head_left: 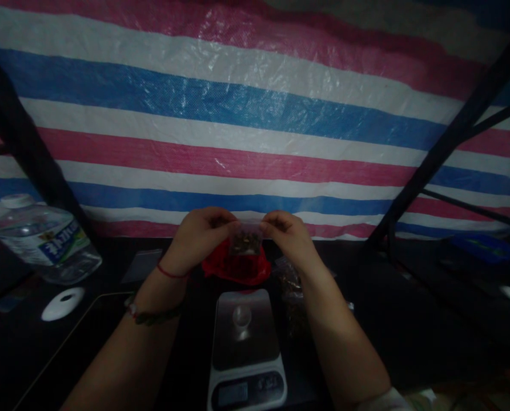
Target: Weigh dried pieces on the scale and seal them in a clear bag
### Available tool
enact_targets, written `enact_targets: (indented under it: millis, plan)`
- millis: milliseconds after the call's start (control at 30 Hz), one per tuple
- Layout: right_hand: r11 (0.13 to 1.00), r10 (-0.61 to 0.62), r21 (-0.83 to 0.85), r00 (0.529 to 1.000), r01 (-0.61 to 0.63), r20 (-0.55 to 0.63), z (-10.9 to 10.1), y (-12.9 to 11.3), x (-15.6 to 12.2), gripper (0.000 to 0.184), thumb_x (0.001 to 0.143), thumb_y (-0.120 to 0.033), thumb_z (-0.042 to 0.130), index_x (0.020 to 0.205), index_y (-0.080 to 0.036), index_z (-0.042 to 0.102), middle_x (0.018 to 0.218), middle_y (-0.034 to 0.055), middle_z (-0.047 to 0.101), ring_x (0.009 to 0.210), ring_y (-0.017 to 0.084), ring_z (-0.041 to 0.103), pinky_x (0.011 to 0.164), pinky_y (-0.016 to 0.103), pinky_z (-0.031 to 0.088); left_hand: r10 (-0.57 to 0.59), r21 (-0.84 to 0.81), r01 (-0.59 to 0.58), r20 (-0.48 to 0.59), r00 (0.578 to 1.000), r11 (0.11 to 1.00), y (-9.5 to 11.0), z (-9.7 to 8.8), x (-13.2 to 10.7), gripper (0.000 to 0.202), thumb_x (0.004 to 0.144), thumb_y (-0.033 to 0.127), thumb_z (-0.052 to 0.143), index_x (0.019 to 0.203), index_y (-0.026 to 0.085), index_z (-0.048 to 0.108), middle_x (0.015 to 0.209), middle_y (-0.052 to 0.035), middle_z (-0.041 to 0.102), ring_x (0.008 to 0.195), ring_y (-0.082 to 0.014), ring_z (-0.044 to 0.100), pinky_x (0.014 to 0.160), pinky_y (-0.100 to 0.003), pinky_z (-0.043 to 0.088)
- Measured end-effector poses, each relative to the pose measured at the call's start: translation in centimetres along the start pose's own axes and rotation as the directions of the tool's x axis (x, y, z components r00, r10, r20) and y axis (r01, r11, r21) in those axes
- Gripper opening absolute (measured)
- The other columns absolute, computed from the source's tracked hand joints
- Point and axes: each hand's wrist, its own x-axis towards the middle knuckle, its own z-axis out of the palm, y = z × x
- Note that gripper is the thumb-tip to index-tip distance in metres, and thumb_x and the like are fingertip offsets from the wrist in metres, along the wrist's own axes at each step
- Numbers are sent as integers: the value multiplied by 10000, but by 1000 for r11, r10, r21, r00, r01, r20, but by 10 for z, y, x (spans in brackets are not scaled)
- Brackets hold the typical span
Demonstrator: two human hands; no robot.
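Observation:
Between my two hands a small clear plastic bag [246, 240] hangs upright, with small brownish pieces in its lower part. My left hand [203, 234] pinches its upper left corner, and my right hand [286, 231] pinches the upper right one. Behind and below it lies a crumpled red plastic bag [237, 268]. Nearer to me stands a digital kitchen scale [246, 365] with a small round clear dish [241, 317] on its plate. Its display is too dim to read. More filled clear bags [291, 282] lie beside the scale, partly hidden by my right forearm.
On the left are a large clear plastic bottle [51, 242], a white oval object [63, 303], a flat clear bag [141, 266] and a dark flat panel [92, 342]. Dark metal posts [434, 148] flank a striped plastic sheet [237, 131]. A blue item [481, 248] lies far right.

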Motion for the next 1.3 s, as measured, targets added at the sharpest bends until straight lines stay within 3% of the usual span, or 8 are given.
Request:
enact_targets:
  millis: [300,567,767,933,1300]
  plan:
    - [999,0,38,1000,0,-5,5,-12,-6,66,762,-257,631,769,-196,656,738,4,667,669,125,591,633,265,463,33,-105,-22,101,994,994,7,7,-5,250,736,390,622,756,149,687,742,-47,709,671,-172,631,614,-269,494]
    - [1000,-2,-26,1000,1,-8,4,-17,-8,56,753,-244,621,754,-204,661,748,5,672,675,127,600,631,264,474,34,-96,-25,89,995,995,10,10,-7,278,716,415,658,757,143,700,742,-59,716,672,-175,637,614,-265,497]
    - [1000,13,24,999,-14,41,8,-17,-10,83,769,-260,618,776,-194,669,734,11,682,648,128,617,599,250,480,62,-119,-46,134,989,992,9,14,-8,331,702,458,669,778,138,706,760,-61,718,700,-188,646,620,-265,502]
    - [999,17,-47,999,-16,33,8,-21,-11,78,767,-259,627,777,-201,678,754,14,691,668,128,620,613,252,482,74,-146,-51,154,985,988,9,15,-9,308,711,443,667,769,143,707,765,-61,719,710,-186,647,629,-267,503]
    - [996,-10,-94,997,3,-80,-4,-15,-6,102,776,-275,623,728,-203,677,698,4,667,637,127,582,603,260,442,12,50,-15,58,998,999,8,1,-6,265,718,426,621,758,183,717,718,-34,716,669,-186,631,588,-252,459]
